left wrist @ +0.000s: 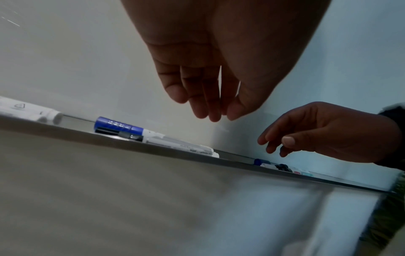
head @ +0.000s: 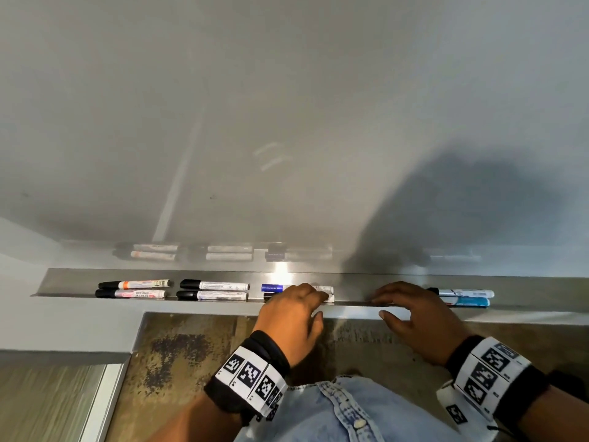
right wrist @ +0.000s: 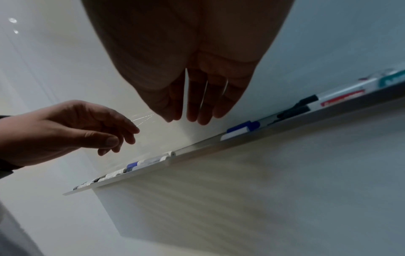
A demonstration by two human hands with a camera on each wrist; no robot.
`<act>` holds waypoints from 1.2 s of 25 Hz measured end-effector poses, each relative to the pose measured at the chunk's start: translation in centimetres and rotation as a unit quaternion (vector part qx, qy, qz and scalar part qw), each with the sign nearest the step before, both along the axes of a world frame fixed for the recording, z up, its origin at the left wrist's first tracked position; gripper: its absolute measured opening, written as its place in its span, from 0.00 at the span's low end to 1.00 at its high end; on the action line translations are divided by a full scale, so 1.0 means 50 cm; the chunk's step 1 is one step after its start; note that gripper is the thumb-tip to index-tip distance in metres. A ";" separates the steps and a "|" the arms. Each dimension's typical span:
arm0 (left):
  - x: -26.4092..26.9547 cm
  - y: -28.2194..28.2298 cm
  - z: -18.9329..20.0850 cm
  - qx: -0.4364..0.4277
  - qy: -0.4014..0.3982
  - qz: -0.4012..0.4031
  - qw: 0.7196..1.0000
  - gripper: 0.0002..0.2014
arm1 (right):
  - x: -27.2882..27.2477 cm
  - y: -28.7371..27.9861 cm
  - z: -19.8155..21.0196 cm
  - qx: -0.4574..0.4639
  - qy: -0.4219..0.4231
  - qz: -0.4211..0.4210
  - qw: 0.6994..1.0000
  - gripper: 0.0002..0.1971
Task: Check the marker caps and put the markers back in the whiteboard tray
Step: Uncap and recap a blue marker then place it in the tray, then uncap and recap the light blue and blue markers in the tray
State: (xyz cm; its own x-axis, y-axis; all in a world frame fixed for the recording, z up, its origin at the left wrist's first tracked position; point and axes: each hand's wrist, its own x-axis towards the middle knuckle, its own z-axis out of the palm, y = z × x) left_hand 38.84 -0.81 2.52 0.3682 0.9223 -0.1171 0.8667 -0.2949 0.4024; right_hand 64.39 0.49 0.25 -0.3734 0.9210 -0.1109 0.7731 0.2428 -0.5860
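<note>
The metal whiteboard tray (head: 73, 282) holds several capped markers lying in pairs: two black-capped pairs at the left (head: 134, 284) (head: 215, 285), a blue-capped marker (head: 272, 287) (left wrist: 118, 125) with a dark-capped one in front of it, and a black-tipped and a teal marker (head: 468, 302) at the right. My left hand (head: 320, 303) (left wrist: 219, 116) hovers over the blue pair's barrels, fingers relaxed and holding nothing. My right hand (head: 382, 306) (right wrist: 184, 119) hangs just above the tray's bare stretch, also empty. A blue-and-white marker end (right wrist: 241, 128) lies in the tray beside it.
The whiteboard (head: 287, 122) rises straight behind the tray and mirrors the markers. Below the tray's front lip are a grey wall panel (head: 63, 330) and a mottled brown floor (head: 197, 346). My denim shirt (head: 350, 409) fills the bottom middle.
</note>
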 end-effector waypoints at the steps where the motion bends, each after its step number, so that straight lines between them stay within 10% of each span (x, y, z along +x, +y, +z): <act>1: -0.003 0.001 0.001 -0.001 -0.002 -0.005 1.000 0.18 | 0.000 -0.002 0.007 0.002 -0.007 -0.002 1.000 0.10; 18: -0.120 0.030 -0.021 0.020 -0.069 -0.087 0.994 0.13 | -0.132 -0.059 0.091 -0.072 -0.129 -0.053 0.988 0.11; 30: 0.125 0.087 -0.017 -0.025 -0.023 -0.111 0.993 0.17 | 0.140 0.015 0.068 -0.069 -0.073 -0.143 0.985 0.10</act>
